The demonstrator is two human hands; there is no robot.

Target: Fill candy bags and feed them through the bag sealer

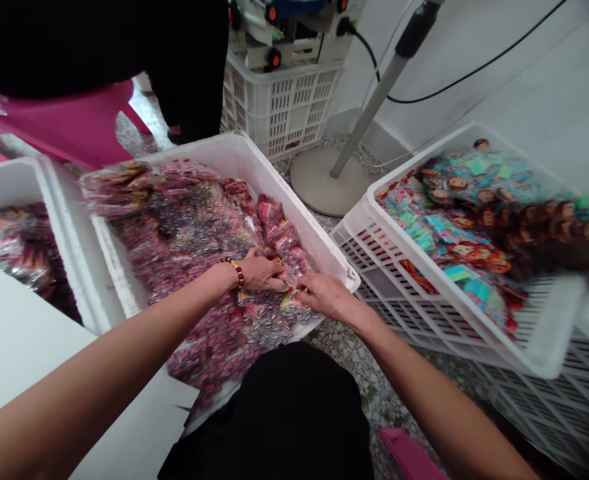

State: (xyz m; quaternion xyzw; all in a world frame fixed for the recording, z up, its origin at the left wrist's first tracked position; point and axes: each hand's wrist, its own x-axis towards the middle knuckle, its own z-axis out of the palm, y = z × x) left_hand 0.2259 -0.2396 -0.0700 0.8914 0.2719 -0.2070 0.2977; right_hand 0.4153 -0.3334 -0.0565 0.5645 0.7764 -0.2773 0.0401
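Blur smears the heap, so we cannot read single packets point(189, 227), and our right hand point(324, 297) buries its fingertips among them where we cannot tell whether it grips. Our left hand point(262, 272), a bracelet point(235, 270) of round brown beads on its wrist, curls its fingers to pinch a few glossy, crinkled pink-and-red packets near the right wall of the smooth white plastic tub point(299, 208) where they lie piled. Just right of it a slotted white crate point(549, 333), cut off at the frame edge, holds teal packs point(467, 272).
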